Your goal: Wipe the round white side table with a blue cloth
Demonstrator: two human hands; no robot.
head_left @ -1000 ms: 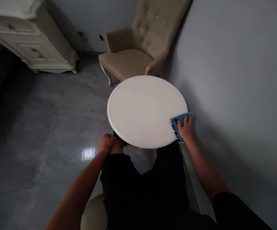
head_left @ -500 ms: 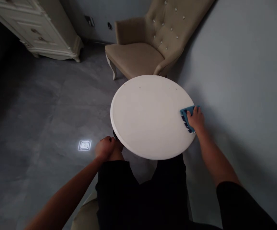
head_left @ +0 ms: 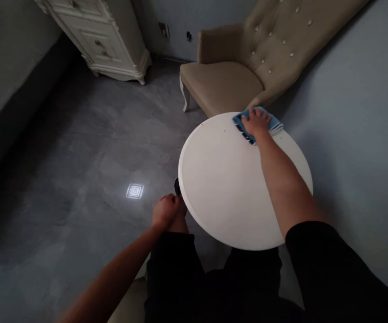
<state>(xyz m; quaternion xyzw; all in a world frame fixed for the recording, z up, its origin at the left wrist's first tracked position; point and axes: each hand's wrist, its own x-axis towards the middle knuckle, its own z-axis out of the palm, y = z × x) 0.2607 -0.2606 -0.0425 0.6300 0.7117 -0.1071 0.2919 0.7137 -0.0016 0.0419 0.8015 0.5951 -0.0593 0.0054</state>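
Right fingers (head_left: 258, 113), head view: spread apart, laid flat on blue cloth (head_left: 275, 124).
Left hand (head_left: 164, 211): fingers curled together on bare knee (head_left: 179, 223).
Blue cloth: at far edge of round white counter (head_left: 227, 188).
Button-tufted armchair (head_left: 222, 83): just beyond counter.
White cabinet (head_left: 111, 42): farther back, left.

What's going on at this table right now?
A seated person has the right hand spread over a blue cloth, which lies on the far part of the round white table. A few small specks show on the tabletop near the cloth. The left hand is closed at the left knee, with nothing visible in it. A tan armchair stands just beyond the table.
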